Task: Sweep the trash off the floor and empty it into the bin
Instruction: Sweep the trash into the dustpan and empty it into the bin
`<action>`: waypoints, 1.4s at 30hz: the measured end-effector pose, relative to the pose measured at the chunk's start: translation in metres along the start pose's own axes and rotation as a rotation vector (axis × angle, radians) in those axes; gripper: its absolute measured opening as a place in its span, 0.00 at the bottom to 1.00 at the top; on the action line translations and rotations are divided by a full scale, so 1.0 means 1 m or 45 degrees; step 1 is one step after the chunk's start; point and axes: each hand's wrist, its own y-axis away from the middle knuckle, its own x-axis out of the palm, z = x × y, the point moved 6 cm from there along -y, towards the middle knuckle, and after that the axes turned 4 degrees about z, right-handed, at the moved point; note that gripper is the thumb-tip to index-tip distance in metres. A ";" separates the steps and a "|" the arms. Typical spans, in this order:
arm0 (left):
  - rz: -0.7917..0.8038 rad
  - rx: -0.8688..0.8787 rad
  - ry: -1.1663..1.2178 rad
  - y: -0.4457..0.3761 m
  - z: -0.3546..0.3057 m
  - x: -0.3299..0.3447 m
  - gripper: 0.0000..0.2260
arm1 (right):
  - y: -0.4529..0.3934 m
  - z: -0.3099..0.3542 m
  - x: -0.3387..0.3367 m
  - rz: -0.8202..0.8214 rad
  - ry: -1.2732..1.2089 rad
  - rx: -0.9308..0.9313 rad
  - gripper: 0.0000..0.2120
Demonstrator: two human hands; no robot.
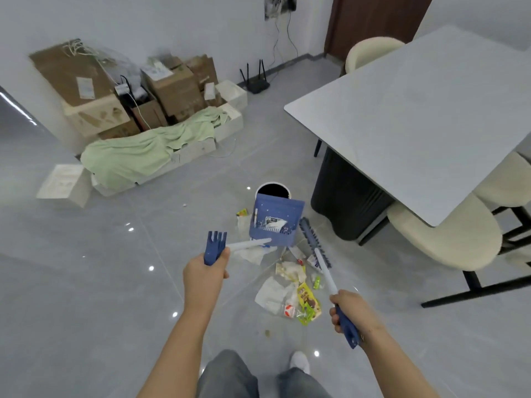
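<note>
My left hand (204, 275) grips the blue-topped handle of a blue dustpan (276, 222), which hangs tilted over a small white bin (273, 190) with a dark inside. A few bits of trash lie in the pan. My right hand (349, 310) holds the blue grip of a white-handled broom whose blue brush (310, 238) rests on the floor right of the pan. A heap of wrappers and paper scraps (290, 291) lies on the grey tiles between my hands.
A white table (425, 110) with cream chairs (448, 237) and a dark base (344, 196) stands to the right. Cardboard boxes (169, 87) and a green cloth (143, 150) are piled at the back left. A router (255, 81) sits by the wall.
</note>
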 end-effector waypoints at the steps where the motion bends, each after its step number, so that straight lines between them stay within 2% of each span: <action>1: 0.019 -0.015 0.023 -0.012 -0.005 0.001 0.16 | -0.002 0.007 0.004 -0.020 -0.001 0.004 0.09; 6: 0.127 -0.131 0.299 -0.085 -0.019 0.001 0.14 | -0.026 0.045 0.034 -0.081 -0.044 0.068 0.15; 8: 0.203 -0.230 0.414 -0.119 -0.023 -0.002 0.11 | -0.031 0.056 0.053 -0.126 -0.114 0.073 0.14; 11: 0.206 -0.434 0.693 -0.161 -0.021 -0.010 0.07 | -0.030 0.070 0.082 -0.170 -0.208 0.051 0.11; 18: 0.247 -0.878 1.113 -0.230 -0.004 -0.012 0.13 | -0.037 0.095 0.132 -0.273 -0.376 0.022 0.11; 22: 0.274 -1.041 1.224 -0.246 0.005 -0.016 0.17 | -0.041 0.105 0.154 -0.254 -0.424 0.004 0.08; 29: 0.238 -1.188 1.373 -0.248 0.043 -0.028 0.19 | -0.057 0.110 0.181 -0.179 -0.406 0.132 0.04; 36: 0.253 -1.278 1.633 -0.237 0.043 -0.019 0.18 | -0.054 0.108 0.178 -0.121 -0.554 0.061 0.08; 42: 0.114 -1.394 1.933 -0.215 0.036 -0.007 0.19 | -0.050 0.097 0.167 -0.108 -0.472 0.057 0.05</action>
